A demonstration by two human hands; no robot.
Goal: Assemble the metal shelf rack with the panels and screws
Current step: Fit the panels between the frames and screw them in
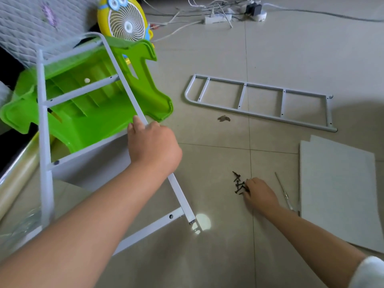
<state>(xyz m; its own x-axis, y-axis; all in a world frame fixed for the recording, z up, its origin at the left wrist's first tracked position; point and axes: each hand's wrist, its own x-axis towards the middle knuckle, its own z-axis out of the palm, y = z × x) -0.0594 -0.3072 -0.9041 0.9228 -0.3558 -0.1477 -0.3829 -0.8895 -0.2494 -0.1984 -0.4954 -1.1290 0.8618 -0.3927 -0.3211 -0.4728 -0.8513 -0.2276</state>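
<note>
On the head view I am seeing the left hand gripping a white side frame. Its fingers are wrapping over the frame's right-hand rail, about midway along, and the thumb side is facing me. The frame is standing tilted. Its rounded top is rising up and away from that grip, and its lower end is running down past the wrist to the tiled floor. Cross bars are branching off to the left of the grip toward the frame's other rail. Behind the frame, beyond the knuckles, a green plastic stool is lying on its side, and a yellow fan is standing farther off behind it.

The right hand is reaching palm down to a small pile of black screws, which is lying on the floor right at its fingertips. The fingers are curling over the near edge of the pile and hiding their own tips. I cannot tell whether they are pinching a screw or only touching the heap.

Just to the right of this hand a thin screwdriver is lying on the floor. Beyond it a stack of white panels is lying flat. Well ahead of the right hand, a second side frame is lying flat on the tiles.
</note>
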